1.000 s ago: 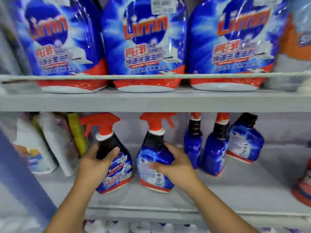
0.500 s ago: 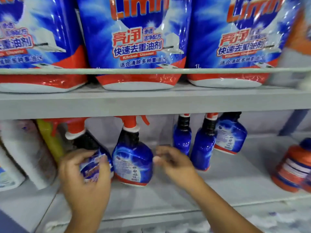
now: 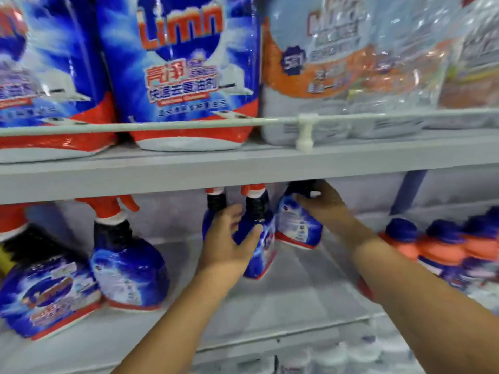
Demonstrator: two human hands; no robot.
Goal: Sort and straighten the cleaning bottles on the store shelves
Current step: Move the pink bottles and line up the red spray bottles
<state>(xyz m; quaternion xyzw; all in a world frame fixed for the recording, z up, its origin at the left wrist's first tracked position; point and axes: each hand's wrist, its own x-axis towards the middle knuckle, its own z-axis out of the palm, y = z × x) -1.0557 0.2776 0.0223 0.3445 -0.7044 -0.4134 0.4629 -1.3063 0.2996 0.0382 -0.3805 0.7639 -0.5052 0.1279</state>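
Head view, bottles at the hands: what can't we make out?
- Spray heads of the three back bottles: cut off by the upper shelf edge.
- Label text on the tilted bottle: motion blur.
- Right hand fingertips: behind that bottle's neck.
- Left hand fingers: partly behind the bottles.

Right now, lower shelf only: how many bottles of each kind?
Blue plastic trigger spray bottles: 5 (the left hand holds one, the right hand holds another)
Orange plastic bottles with blue caps: 3 in view, blurred, at the right edge
Total: 8
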